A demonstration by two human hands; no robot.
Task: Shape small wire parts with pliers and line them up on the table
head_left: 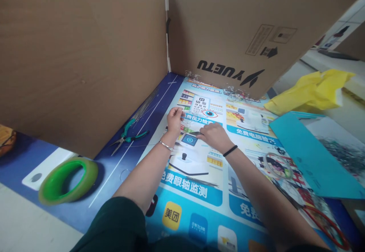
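Observation:
My left hand is closed in a pinch above the printed poster. Whatever lies between its fingertips is too small to make out. To its right, my right hand is closed around a small dark pointed tool, whose tip sticks out toward the left hand. Most of that tool is hidden by the fingers. Pliers with teal handles lie to the left, jaws toward me. Behind them is a bundle of thin wires along the cardboard.
Cardboard walls stand left and behind. A tape roll rests on a white device. At right are a turquoise box with tangled wire clippings, a yellow bag, a clear ring and red-handled scissors.

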